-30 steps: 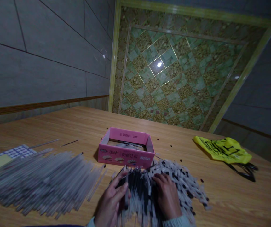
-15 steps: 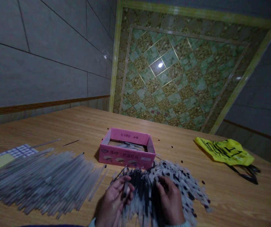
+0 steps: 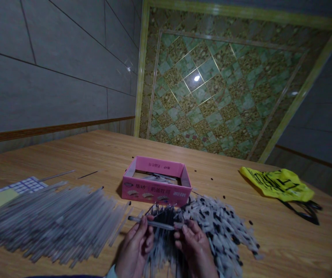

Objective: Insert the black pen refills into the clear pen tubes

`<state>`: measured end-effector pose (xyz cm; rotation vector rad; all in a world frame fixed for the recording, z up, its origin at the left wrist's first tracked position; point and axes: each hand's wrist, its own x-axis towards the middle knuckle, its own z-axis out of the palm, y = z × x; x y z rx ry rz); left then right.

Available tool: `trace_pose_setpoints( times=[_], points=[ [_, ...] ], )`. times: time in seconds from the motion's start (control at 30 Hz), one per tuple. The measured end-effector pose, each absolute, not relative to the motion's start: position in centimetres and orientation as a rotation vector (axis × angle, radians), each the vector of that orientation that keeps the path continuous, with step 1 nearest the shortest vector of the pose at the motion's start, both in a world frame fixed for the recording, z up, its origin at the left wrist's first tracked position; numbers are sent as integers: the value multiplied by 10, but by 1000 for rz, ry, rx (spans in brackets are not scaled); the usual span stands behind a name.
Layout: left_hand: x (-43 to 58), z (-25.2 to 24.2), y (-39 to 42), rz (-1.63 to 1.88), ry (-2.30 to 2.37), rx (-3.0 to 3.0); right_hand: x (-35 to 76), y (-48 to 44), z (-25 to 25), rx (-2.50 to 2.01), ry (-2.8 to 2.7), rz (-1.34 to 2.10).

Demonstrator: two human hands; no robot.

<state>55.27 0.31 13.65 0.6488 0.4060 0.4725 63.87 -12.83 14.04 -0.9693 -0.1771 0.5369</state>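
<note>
- The left hand (image 3: 135, 247) is grasping a slim pen (image 3: 160, 224), its fingers pinching the smooth, see-through barrel near the black end.
- The right hand (image 3: 196, 245) is grasping a small translucent cap (image 3: 178, 225) between its fingers, at the tip of the pen; whether the two are touching is hard to tell.
- The pen is lying nearly level in the air, above a heap of thin dark rods (image 3: 161, 247) and on the near side of the pink box.
- The pink box (image 3: 154, 194) is standing open-topped and rectangular, looking like thin card, with loose slender pieces (image 3: 160, 178) lying inside.
- Its front panel is showing a dark oval badge, small pictures and a line of Chinese characters, too blurred to read surely; more characters are showing upside down on the inner back wall.
- To the right, a loose pile of caps (image 3: 209, 216) is spreading out, cloudy white mixed with black bits.
- To the left, a broad bundle of straight, clear tubes (image 3: 58, 220) is lying beside a blue-and-white checked sheet (image 3: 29, 184).
- A crumpled yellow bag (image 3: 278, 183) is bearing bold black lettering, distorted by folds.
- The surface (image 3: 96, 154) is showing a light wood grain.
</note>
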Motion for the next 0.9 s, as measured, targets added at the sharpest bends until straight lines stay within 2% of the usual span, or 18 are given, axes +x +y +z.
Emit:
trace_pose_setpoints(
  times=[0.5,0.9],
  points=[
    [552,138,4,512,449,606,631,-124,137,-1096,-261,500],
    [553,146,-1,553,550,773,636,-126,132,-1257,-427,332]
  ],
)
